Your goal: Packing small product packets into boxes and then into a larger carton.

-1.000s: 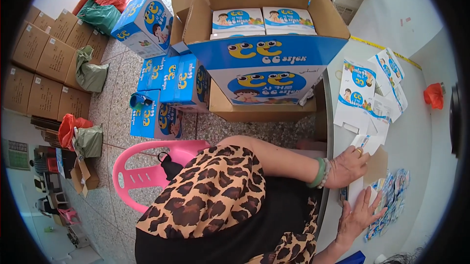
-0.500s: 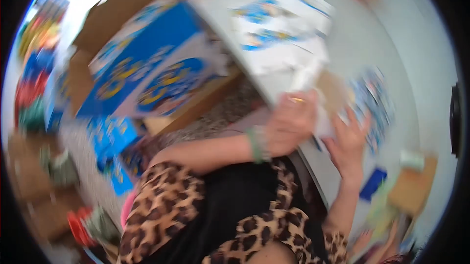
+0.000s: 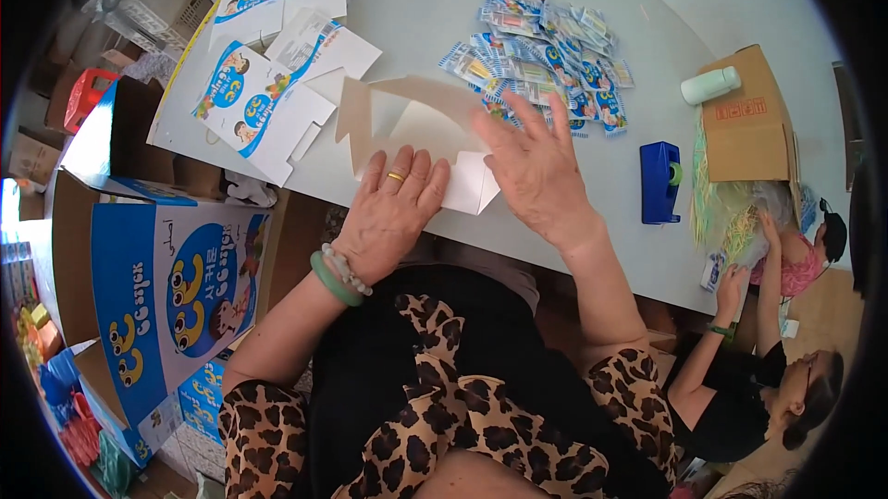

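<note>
A flat unfolded carton blank (image 3: 407,120), plain side up, lies on the white table (image 3: 444,9) in front of me. My left hand (image 3: 393,208), with a ring and bead bracelets, presses flat on its near edge. My right hand (image 3: 536,171) rests on its right part with fingers spread. Neither hand grips anything. A heap of several small blue printed sachets (image 3: 546,50) lies just beyond my right hand.
Printed flat carton blanks (image 3: 254,97) lie at the table's left. A blue tape dispenser (image 3: 659,181) and a brown box (image 3: 749,120) with a white bottle (image 3: 710,85) stand at right. A large blue printed carton (image 3: 176,286) sits left below. Another person (image 3: 758,369) sits at lower right.
The view has swung from the large cartons on the floor to the table. Both hands now lie flat on the carton blank.
</note>
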Demonstrator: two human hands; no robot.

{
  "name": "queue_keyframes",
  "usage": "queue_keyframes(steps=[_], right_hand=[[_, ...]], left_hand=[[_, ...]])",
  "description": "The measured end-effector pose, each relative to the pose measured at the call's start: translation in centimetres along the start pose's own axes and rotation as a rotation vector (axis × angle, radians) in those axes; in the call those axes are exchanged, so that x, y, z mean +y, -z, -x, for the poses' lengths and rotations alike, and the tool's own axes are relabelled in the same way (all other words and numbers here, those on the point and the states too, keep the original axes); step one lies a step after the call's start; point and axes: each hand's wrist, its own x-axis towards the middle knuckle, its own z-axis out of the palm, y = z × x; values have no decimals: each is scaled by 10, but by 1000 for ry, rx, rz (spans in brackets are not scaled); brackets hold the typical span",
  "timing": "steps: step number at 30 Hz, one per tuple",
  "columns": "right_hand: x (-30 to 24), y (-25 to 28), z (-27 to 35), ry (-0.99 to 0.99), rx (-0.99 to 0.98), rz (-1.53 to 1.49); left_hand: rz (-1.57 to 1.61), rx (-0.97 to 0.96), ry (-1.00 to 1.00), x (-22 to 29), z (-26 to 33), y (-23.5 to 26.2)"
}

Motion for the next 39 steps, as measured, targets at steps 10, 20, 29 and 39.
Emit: queue_keyframes(steps=[10, 20, 29, 39], right_hand=[[-25, -16, 39, -762, 602, -597], [-9, -33, 25, -766, 397, -306], [-8, -23, 13, -417, 433, 160], [-9, -34, 15, -420, 276, -238]], left_hand=[[-31, -26, -62, 1, -27, 10], [-8, -40, -116, 11, -48, 6], [-74, 66, -180, 19, -58, 15], [736, 765, 651, -16, -9, 22]])
